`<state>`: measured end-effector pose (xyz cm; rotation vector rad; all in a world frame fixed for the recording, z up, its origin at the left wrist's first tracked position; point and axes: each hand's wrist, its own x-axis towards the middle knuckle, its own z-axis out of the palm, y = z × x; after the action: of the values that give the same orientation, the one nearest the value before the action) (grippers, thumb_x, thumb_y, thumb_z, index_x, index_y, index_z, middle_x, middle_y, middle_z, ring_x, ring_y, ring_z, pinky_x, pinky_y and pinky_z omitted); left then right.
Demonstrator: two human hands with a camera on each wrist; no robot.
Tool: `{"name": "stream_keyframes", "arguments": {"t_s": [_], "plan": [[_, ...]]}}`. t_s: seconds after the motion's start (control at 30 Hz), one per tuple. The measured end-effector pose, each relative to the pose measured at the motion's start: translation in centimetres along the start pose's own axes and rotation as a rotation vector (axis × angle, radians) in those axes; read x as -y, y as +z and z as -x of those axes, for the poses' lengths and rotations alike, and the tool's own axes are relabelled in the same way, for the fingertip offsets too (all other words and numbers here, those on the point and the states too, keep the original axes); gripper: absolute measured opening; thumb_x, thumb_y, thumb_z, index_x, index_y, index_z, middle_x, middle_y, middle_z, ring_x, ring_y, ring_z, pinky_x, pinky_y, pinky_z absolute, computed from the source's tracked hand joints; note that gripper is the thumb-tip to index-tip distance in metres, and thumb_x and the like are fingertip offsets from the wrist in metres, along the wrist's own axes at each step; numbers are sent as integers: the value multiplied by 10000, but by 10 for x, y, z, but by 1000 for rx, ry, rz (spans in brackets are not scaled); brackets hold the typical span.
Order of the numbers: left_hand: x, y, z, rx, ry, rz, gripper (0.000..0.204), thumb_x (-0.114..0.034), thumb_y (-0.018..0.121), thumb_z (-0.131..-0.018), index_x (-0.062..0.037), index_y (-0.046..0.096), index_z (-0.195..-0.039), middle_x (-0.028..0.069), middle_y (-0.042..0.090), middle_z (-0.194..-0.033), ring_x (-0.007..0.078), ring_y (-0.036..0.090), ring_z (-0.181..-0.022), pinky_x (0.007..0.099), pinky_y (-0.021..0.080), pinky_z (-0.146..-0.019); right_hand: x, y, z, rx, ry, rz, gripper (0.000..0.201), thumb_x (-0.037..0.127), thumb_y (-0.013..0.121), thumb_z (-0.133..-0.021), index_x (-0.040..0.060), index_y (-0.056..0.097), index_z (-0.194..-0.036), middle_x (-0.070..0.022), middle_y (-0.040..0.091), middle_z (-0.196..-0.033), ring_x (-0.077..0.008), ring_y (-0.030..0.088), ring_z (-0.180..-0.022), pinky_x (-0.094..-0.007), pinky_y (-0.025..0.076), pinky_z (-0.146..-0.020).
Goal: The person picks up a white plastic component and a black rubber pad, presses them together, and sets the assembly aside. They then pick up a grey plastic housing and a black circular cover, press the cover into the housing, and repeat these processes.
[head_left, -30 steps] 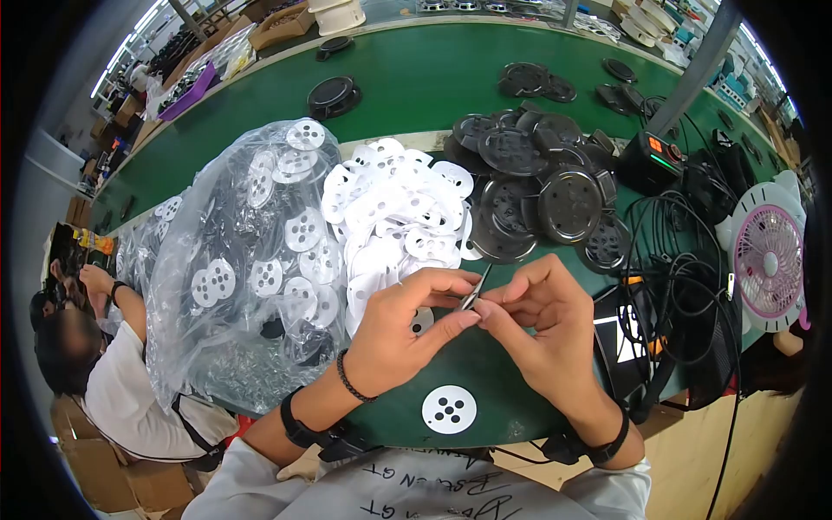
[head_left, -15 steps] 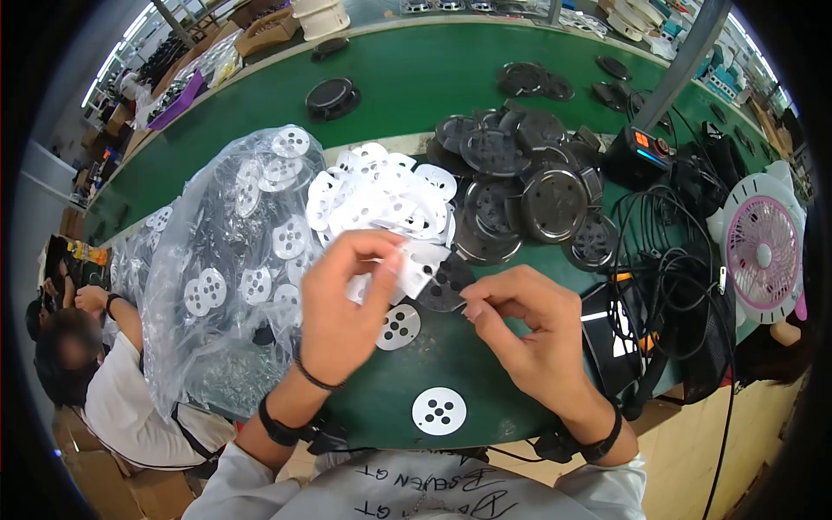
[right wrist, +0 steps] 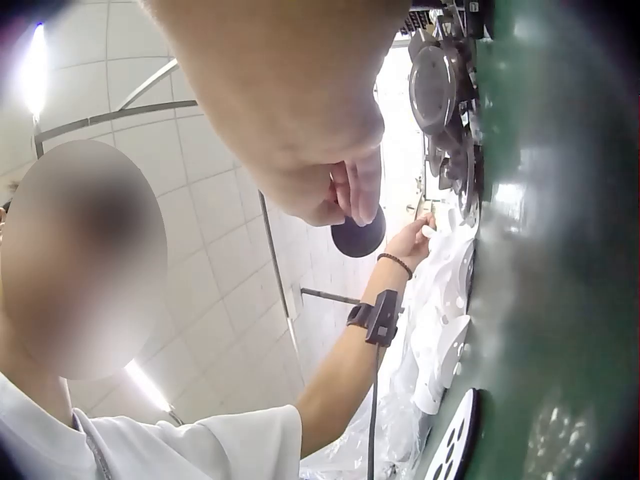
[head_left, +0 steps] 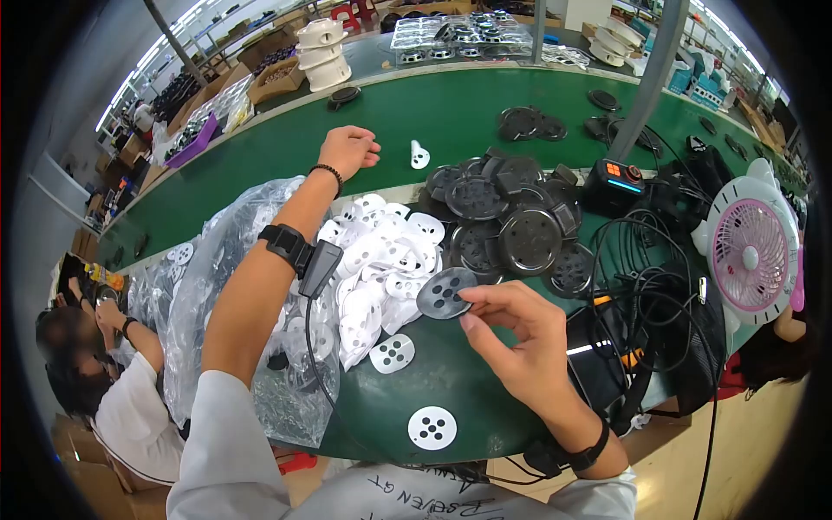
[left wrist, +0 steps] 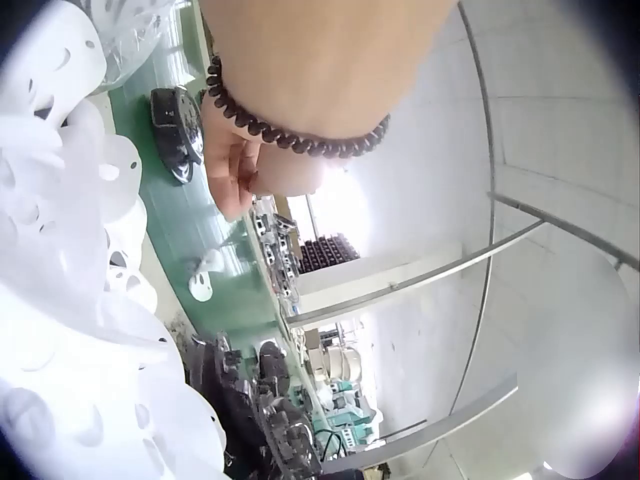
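Right grip (head_left: 520, 347) pinches one dark disc (head_left: 444, 295) — left grip (head_left: 348, 150), loose-fingered, hovers near one white piece (head_left: 419, 158).

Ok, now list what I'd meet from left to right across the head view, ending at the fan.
Clear plastic bag, pile of white discs, dark disc, right hand, tangled black cables, pink-and-white fan.

My smoky-grey, translucent round plastic disc (head_left: 444, 295) has black dots; from it, the flat plastic discs heaped at ten o'clock (head_left: 390, 251) are white, the round plastic parts at two (head_left: 530, 240) black, the plastic fan at three (head_left: 752, 256) pink and white.
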<state>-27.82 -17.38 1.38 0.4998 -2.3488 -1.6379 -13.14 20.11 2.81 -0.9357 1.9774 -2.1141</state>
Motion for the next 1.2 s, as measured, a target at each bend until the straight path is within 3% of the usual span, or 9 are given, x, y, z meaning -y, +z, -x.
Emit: {"name": "stream_keyframes", "arguments": {"t_s": [0.1,0.17,0.23,0.47,0.63,0.77,0.9,1.1,1.2], "plan": [[0,7,-8,-28,41,-169,359,-174,669,-960,29,602,-1248,151,706,-1042,187,710,-878,313,600,-757,1,-1,0,-9,21,4,273,-57,707,-838,5,721,-1104,-99,694,-934,-162,727,-851,-280,603,-762],[-4,25,-13,-17,374,-542,523,-340,772,-864,-50,623,-1272,220,705,-1080,320,704,-966,386,576,-860,0,-3,-2,-7,19,24,270,-55,714,-830,6,722,-1093,-95,694,-923,-159,726,-838,-277,602,-756],[-4,48,-23,108,571,-583,646,-351,836,-807,-134,595,-1365,186,678,-1153,236,688,-995,381,558,-882,-3,-2,-2,-13,45,17,275,-58,716,-820,7,723,-1087,-90,692,-906,-155,723,-824,-272,600,-750],[-45,50,-19,373,509,-818,271,-77,719,-840,-84,709,-1110,92,739,-1112,184,716,-875,327,564,-824,0,-4,-4,-32,67,19,257,-60,715,-817,1,726,-1065,-88,689,-903,-153,721,-819,-269,597,-751],[-106,-6,41,1123,82,-608,301,-196,716,-919,-24,667,-1162,78,706,-1053,134,659,-979,294,532,-858,0,-4,-4,-13,80,2,246,-59,717,-810,-4,728,-1049,-83,681,-874,-142,706,-788,-261,587,-726],[-82,-30,12,822,153,-537,406,-287,713,-939,-17,634,-1230,126,687,-1120,169,640,-1072,320,531,-893,-5,-6,-2,22,74,23,245,-49,731,-802,10,733,-1040,-92,676,-965,-135,694,-830,-254,577,-699],[-3,-26,-57,-155,67,-1027,814,-494,819,-807,86,538,-1305,168,670,-1116,241,662,-1009,364,564,-826,1,-10,-7,7,-26,227,208,-22,744,-797,33,715,-995,-130,633,-1144,-220,670,-1002,-325,546,-830],[28,-4,-106,209,-360,-554,861,-472,883,-734,99,537,-1277,144,661,-1051,269,672,-713,353,538,-510,-1,-14,-9,56,-107,279,227,-1,732,-817,28,656,-1029,-185,622,-1286,-313,651,-1135,-374,505,-937],[-8,16,-67,141,-27,-586,833,-393,931,-696,62,522,-1260,156,676,-1072,226,689,-856,334,578,-641,-6,-13,-9,48,-48,107,233,6,694,-883,-3,610,-1100,-165,663,-1177,-282,683,-1035,-348,531,-878]]}}
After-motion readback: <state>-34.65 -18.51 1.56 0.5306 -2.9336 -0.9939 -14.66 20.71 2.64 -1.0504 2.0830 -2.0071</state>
